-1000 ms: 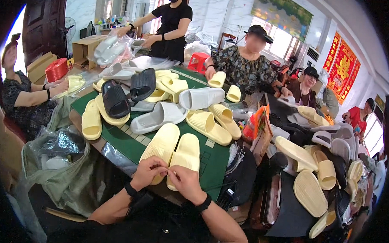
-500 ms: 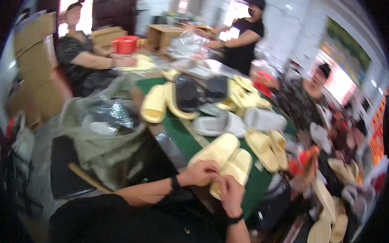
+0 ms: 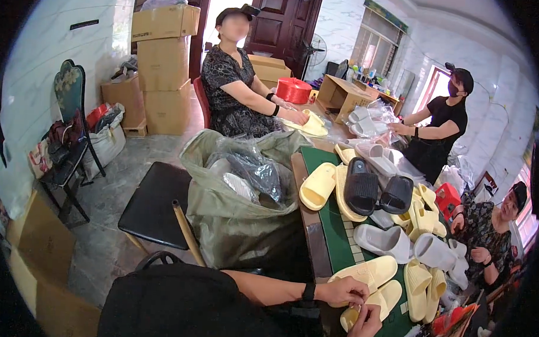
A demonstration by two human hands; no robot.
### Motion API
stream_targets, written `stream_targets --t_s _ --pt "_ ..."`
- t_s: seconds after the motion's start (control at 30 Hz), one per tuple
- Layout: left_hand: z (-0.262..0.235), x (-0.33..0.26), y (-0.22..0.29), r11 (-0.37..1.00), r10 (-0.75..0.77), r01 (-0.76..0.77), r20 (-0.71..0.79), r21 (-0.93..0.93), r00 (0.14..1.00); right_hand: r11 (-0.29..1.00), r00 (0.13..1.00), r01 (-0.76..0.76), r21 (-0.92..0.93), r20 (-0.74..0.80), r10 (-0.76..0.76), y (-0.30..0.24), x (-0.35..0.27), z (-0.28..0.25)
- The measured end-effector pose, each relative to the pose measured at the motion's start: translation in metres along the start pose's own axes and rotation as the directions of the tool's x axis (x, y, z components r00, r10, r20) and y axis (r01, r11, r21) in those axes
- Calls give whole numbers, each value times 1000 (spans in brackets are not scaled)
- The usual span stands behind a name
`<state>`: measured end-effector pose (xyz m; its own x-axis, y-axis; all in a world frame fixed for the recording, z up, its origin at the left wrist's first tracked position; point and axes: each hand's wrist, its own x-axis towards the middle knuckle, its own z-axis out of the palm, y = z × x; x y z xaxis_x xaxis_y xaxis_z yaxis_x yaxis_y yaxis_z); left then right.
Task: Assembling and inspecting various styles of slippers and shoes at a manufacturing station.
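At the near edge of the table, my left hand (image 3: 343,291) and my right hand (image 3: 365,329) meet with fingertips pinched together. Whatever is between them is too small to make out. Just beneath and beyond them lies a pair of pale yellow slippers (image 3: 374,271), side by side, partly hidden by my hands. To the right stands another pair of yellow slippers (image 3: 417,286). Behind are grey slippers (image 3: 382,242), black slippers (image 3: 361,186) and a single yellow slipper (image 3: 317,186) near the table's left edge.
Left of the green-topped table (image 3: 332,233) stands a large grey-green sack (image 3: 231,238) with plastic-wrapped slippers. Beside it is a black-seated chair (image 3: 155,203). Cartons (image 3: 163,64) are stacked farther back. Three people work around the table, one handling a yellow slipper (image 3: 309,123).
My view has swung left, so the table and my hands now sit farther right in it. My fingers stay pinched together over the same yellow slippers.
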<state>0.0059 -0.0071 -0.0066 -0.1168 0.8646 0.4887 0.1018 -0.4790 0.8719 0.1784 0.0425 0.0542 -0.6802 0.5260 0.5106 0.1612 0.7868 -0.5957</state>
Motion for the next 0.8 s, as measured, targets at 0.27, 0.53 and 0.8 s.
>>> stream_targets --t_s 0.27,0.53,0.8 --pt "2 2 9 979 -99 82 -88 -185 991 979 980 187 -82 -58 -192 8 6 5" --pt "5 1 -2 929 -104 64 -91 -365 990 999 993 32 -10 -116 -33 9 -2 6" --pt "2 0 -20 997 67 -72 -132 -38 989 965 967 195 -175 -130 -219 17 5 5"
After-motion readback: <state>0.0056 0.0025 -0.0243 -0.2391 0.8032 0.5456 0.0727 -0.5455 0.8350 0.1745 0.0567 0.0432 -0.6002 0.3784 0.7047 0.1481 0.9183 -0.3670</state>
